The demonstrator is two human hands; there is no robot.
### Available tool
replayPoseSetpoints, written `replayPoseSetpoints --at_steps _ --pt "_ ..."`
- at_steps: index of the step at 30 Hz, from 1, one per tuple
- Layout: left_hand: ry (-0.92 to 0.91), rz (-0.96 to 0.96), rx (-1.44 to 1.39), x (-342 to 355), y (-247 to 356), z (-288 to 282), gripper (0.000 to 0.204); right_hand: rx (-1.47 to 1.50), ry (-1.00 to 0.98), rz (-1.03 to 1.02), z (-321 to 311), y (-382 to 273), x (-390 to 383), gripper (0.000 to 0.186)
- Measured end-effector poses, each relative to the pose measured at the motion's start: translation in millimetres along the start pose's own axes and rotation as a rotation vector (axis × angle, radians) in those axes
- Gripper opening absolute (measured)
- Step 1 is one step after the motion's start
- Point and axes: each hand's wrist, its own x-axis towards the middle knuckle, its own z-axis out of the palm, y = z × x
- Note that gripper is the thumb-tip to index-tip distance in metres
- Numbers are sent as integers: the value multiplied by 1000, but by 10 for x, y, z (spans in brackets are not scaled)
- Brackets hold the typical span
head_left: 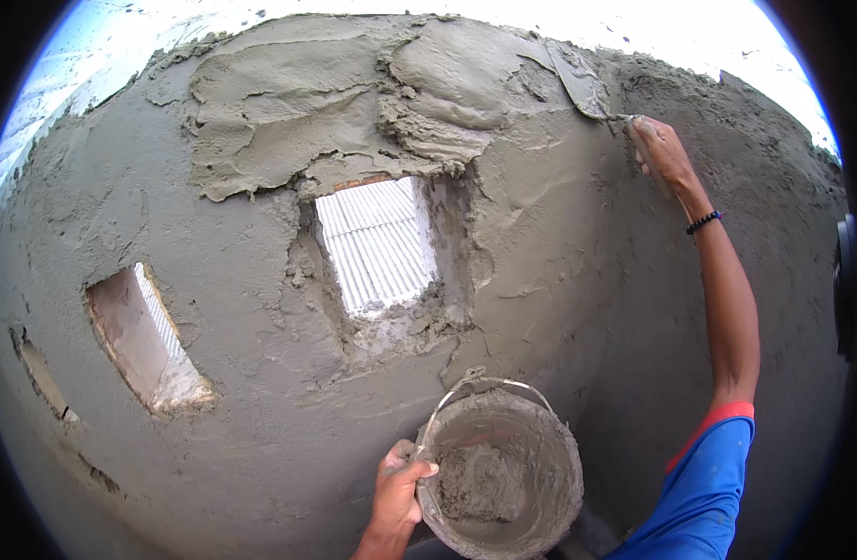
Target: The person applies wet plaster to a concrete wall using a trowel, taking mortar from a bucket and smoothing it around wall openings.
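At upper right, the right hand (660, 154) grips a trowel (582, 89) against the plastered wall (550, 224); at lower centre, the left hand (398, 490) clasps a bucket (561, 457) by its rim. Openings (450, 233) at centre and left reveal corrugated sheeting (377, 243).

Bucket (561, 457) before wall (232, 289), below and right of rightmost opening (377, 245); mortar (484, 481) in bucket; trowel (579, 86) above, further right.
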Motion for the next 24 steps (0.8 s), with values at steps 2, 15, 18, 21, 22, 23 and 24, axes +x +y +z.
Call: replayPoseSetpoints --at_steps 2,15,18,21,22,23,24 --pt "-13 -12 -6 11 -18 -34 29 20 43 -8 65 -58 -232 40" --pt "-10 36 5 -101 -29 15 27 -245 241 -337 520 -198 -237 39" --pt "1 52 10 -152 -15 -51 27 32 154 2 333 43 -179 40" --pt "6 61 18 -179 -42 -126 26 31 200 157 190 84 -353 39" --pt "10 67 30 -181 -52 -149 26 25 222 202 155 35 -446 40" --pt "12 77 20 -190 -54 -163 26 17 244 246 130 -50 -530 40" --pt "15 76 25 -193 -60 -173 25 28 235 236 157 -159 -601 40"
